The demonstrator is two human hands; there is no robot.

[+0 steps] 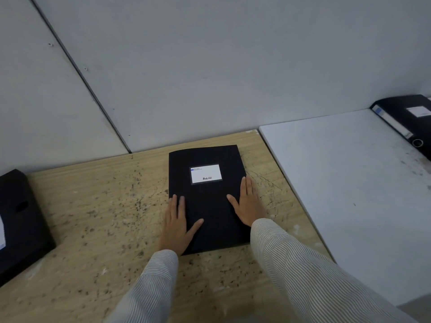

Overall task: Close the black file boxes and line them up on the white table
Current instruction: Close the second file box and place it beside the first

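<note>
A black file box (206,201) with a white label lies flat and closed on the wooden table (98,206). My left hand (177,223) rests flat on its left edge, fingers spread, thumb across the cover. My right hand (247,203) lies flat on its right edge in the same way. Neither hand grips the box. A second black file box (405,120) lies closed at the far right of the white table (345,178). A third black file box (19,220) sits at the left edge of the wooden table, partly cut off.
The white table adjoins the wooden table on the right, with a bare stretch between the seam and the far box. Grey wall panels (210,66) close off the back of both tables. My striped sleeves (300,271) cross the near part of the wooden table.
</note>
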